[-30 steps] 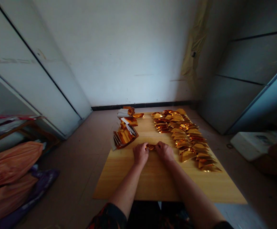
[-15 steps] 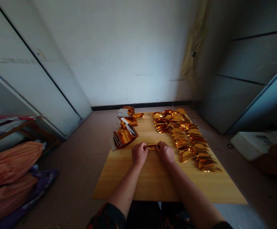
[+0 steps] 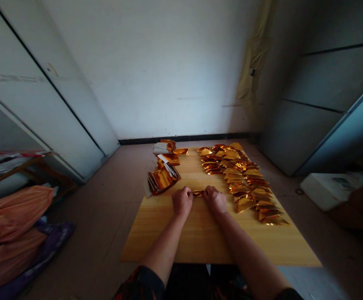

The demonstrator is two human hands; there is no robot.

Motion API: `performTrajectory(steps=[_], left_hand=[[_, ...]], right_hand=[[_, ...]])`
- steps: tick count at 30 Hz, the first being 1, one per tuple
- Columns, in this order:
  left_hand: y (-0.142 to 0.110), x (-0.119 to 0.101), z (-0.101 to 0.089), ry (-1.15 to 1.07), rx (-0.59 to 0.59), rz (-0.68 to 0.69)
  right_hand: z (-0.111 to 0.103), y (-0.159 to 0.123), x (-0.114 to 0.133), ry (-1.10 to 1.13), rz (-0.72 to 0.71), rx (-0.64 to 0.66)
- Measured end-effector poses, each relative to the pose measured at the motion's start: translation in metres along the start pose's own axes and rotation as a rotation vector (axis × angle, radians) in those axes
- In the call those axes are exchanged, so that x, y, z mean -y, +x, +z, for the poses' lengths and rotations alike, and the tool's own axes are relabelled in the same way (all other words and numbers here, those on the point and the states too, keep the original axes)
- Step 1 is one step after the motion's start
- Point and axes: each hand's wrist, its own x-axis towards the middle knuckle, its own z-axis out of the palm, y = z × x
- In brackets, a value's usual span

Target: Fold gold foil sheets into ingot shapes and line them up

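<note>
Both hands rest on a wooden board (image 3: 200,241) on the floor and pinch one small piece of gold foil paper (image 3: 198,193) between them. My left hand (image 3: 182,201) is closed on its left end. My right hand (image 3: 215,199) is closed on its right end. A stack of flat gold foil sheets (image 3: 162,180) lies just beyond my left hand. A long row of folded gold foil pieces (image 3: 242,179) runs along the board's right side, close to my right hand.
More foil bundles (image 3: 165,147) lie at the board's far left corner. Orange and purple bags (image 3: 15,233) sit on the floor at left beside a cabinet (image 3: 43,108). A white box (image 3: 334,187) stands at right. A wall (image 3: 168,71) closes the far side.
Both hands stay in place on the foil piece, with only slight finger shifts. The view has drifted a little.
</note>
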Motion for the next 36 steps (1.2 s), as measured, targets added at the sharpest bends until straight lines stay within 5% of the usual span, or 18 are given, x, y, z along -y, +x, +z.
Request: performTrajectory(steps=[12,19,26,36], left_hand=[[0.000,0.009,-0.004,-0.279,-0.001,-0.044],[0.014,-0.012,0.001,-0.473,-0.084,-0.075],[0.040,-0.042,0.024,-0.395,-0.011,-0.003],[0.061,-0.053,0.054,-0.250,0.027,0.067]], right_hand=[[-0.004,-0.001,-0.003,0.118,0.052,-0.044],[-0.005,-0.035,-0.023,0.263,-0.046,-0.062],[0.001,-0.061,-0.033,0.430,-0.229,-0.081],[0.007,-0.064,-0.034,0.489,-0.250,-0.140]])
